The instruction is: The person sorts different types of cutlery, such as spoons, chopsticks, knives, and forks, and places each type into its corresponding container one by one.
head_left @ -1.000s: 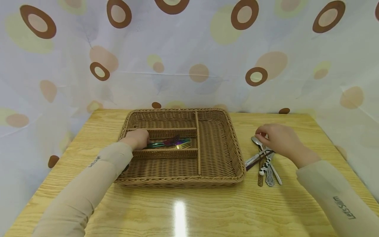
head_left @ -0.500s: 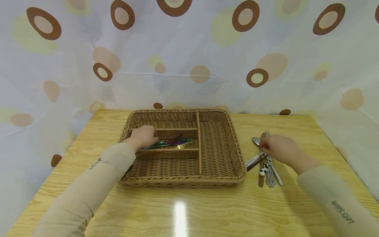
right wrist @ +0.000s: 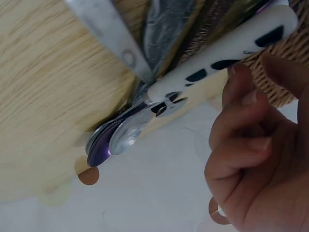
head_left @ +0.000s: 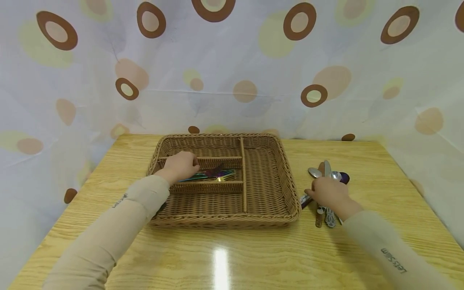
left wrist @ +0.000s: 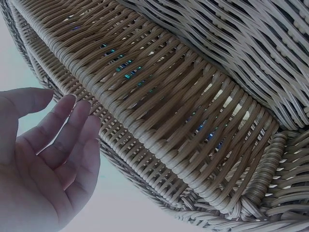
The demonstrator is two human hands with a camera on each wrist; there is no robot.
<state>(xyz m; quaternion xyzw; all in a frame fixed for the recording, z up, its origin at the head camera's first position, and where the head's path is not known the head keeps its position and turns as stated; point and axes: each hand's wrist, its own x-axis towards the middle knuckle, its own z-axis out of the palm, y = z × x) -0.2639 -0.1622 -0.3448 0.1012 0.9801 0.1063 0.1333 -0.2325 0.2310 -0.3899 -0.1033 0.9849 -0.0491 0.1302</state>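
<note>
In the head view, my left hand (head_left: 180, 166) hovers over the left of the wicker basket's (head_left: 266, 219) narrow middle compartment. Its fingers bend loosely with nothing between them, as the left wrist view shows. Rainbow-coloured forks (head_left: 206, 175) lie in that compartment. To the basket's right, my right hand (head_left: 330, 195) is over a pile of cutlery. In the right wrist view, its thumb and curled index fingertip are right at the white, black-spotted handle of a spoon (right wrist: 231, 55), with a gap between them. Beside it shows a purple spoon bowl (right wrist: 102, 151).
Other pieces in the pile include a silver spoon (head_left: 314, 172) and a knife blade (head_left: 327, 167). The basket's wide right compartment (head_left: 262, 177) faces the pile. A patterned cloth (head_left: 232, 60) hangs behind the wooden table (head_left: 174, 257).
My right hand has moved down and toward the front over the pile, uncovering the purple spoon bowl. My left hand has shifted right and up from the basket's left end.
</note>
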